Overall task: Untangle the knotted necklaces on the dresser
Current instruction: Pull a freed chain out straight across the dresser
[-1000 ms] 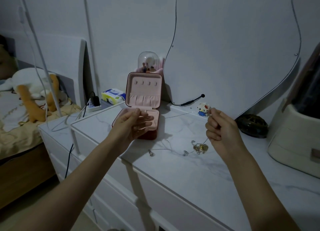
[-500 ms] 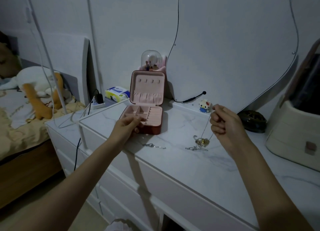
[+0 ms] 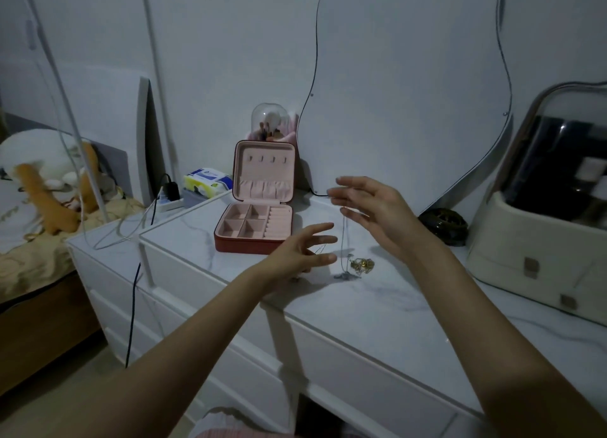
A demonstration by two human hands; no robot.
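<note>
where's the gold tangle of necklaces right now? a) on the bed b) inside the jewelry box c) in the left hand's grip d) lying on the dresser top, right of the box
d: the gold tangle of necklaces lies on the marble dresser top, to the right of the open jewelry box, whose compartments look empty.

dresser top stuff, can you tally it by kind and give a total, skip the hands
Jewelry box, open, pink inside: 1
Tangled necklace pile, chain count unclear: 1
Wavy-edged mirror: 1
Clear dome ornament: 1
Dark round dish: 1
Cream organizer case with clear lid: 1
Total: 6
</note>
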